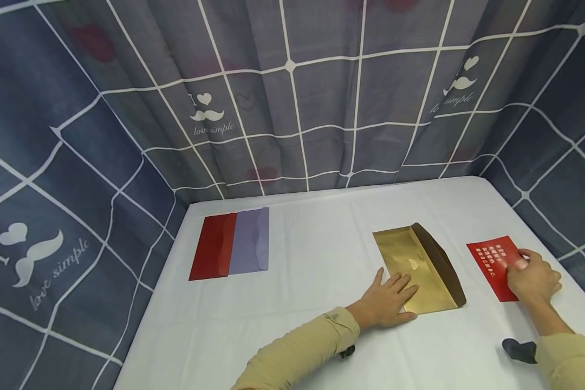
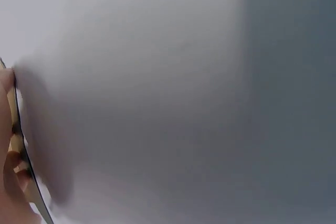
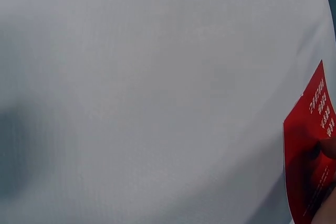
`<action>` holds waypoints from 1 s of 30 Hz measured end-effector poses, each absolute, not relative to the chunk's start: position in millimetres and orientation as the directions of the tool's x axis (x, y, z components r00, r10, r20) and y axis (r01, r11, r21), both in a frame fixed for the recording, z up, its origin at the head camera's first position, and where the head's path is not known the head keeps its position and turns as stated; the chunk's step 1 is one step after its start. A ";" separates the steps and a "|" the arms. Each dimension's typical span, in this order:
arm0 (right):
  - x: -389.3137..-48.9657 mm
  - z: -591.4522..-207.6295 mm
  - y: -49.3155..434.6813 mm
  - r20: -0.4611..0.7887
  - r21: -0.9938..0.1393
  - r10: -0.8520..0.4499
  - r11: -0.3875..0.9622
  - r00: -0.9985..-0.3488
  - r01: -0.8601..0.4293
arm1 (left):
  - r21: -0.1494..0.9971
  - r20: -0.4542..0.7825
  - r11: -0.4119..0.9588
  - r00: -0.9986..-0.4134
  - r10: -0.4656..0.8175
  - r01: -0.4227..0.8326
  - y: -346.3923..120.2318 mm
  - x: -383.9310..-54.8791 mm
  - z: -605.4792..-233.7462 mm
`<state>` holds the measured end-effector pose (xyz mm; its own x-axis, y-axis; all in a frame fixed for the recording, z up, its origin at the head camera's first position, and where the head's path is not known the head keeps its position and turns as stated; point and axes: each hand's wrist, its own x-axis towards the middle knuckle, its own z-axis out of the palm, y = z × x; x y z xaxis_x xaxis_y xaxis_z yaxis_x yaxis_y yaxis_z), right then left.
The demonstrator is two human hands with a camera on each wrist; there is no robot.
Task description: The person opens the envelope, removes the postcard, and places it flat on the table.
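Observation:
A gold envelope (image 1: 431, 281) lies on the white table with its brown-lined flap folded out to the right. My left hand (image 1: 386, 301) rests on its lower left part, fingers spread. In the left wrist view only part of that hand (image 2: 10, 192) shows at the left edge. Further right, my right hand (image 1: 535, 276) pinches the right side of a red card (image 1: 488, 262) printed with pale characters. The right wrist view shows the card (image 3: 302, 156) raised from the cloth at the lower right, a fingertip on its printed face.
At the back left of the white-covered table (image 1: 302, 254) lie a red envelope (image 1: 207, 246) and a lavender envelope (image 1: 246, 244), side by side. A dark rounded object (image 1: 519, 350) shows by the right sleeve. Grey checked curtains (image 1: 322, 97) enclose the table at the back and sides.

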<state>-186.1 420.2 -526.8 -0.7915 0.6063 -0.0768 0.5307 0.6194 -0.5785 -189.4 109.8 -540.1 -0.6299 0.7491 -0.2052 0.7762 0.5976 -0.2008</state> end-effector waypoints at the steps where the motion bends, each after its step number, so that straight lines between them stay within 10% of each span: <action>1: -185.2 -527.8 420.6 -0.074 -0.582 0.611 0.615 -0.788 0.531 | -0.208 -0.218 0.595 -0.630 0.746 0.776 112.4 -187.8 -540.7; 30: -185.7 -526.0 445.4 -0.070 -0.557 0.663 0.594 -0.745 0.581 | -0.118 -0.256 0.587 -0.596 0.761 0.801 151.8 -179.5 -539.3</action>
<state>-185.7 445.4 -526.0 -0.7450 0.6634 -0.0700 0.5810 0.5937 -0.5567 -179.5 151.8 -539.3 -0.5955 0.7613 -0.2564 0.8010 0.5870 -0.1177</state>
